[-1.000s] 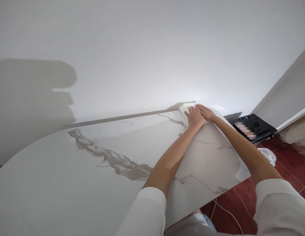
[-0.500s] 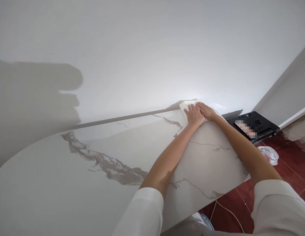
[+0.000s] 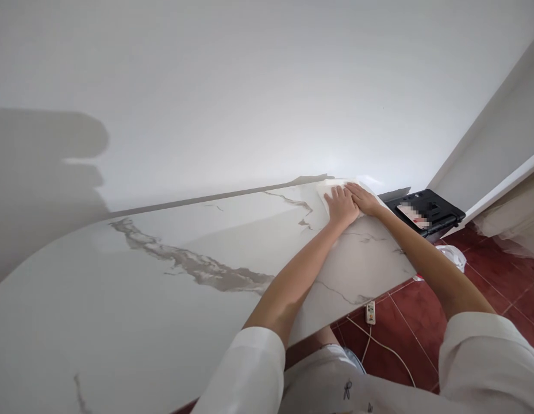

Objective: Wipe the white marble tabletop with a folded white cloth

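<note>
A white cloth or folded tissue [image 3: 329, 185] lies on the marble-patterned tabletop [image 3: 232, 230], close to its far right corner by the wall. My left hand [image 3: 342, 206] presses down on it with the fingers spread and slightly bent. Just to the right, my right hand [image 3: 364, 200] rests with outstretched fingers over the cloth's right part, touching the left hand at its side. Both palms face down, and they hide much of the cloth. Neither hand is closed round it.
A white wall [image 3: 249, 103] runs along the table's far edge. Beyond the right end stands a black case [image 3: 439, 210] with a blurred label. A white plastic bag [image 3: 454, 256] and a power strip [image 3: 370, 313] with its cable lie on the red tiled floor [image 3: 499, 299].
The view has shifted, uncovering the power strip and more floor. Both hands remain on the cloth at the far right corner, with the cloth slightly nearer the table's right end.
</note>
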`<control>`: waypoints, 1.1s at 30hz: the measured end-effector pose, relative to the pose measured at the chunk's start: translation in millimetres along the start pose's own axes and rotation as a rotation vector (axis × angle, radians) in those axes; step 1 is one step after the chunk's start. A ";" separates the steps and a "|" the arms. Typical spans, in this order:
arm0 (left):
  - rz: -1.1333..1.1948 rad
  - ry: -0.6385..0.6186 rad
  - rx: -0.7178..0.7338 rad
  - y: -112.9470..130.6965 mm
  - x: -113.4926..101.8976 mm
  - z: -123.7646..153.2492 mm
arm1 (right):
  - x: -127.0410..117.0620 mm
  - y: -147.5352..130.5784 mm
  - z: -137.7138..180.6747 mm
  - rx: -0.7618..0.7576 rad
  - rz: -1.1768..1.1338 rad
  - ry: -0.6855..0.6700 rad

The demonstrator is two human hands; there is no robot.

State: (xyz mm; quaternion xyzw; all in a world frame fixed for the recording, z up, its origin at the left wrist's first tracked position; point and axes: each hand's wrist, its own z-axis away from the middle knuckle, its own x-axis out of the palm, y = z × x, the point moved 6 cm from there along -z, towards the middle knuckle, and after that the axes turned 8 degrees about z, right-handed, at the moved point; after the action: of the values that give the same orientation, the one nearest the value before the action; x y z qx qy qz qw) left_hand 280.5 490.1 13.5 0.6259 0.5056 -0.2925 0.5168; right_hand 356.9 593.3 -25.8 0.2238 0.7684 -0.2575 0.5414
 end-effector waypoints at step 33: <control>0.018 -0.043 0.046 86.2 -24.2 162.7 | -49.1 -68.5 182.0 -0.262 0.089 0.123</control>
State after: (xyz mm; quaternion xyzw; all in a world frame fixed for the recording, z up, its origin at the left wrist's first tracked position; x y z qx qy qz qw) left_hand 378.9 332.6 17.3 0.6360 0.4817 -0.3127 0.5154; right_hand 460.1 421.3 -19.9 0.2005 0.8166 -0.1167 0.5285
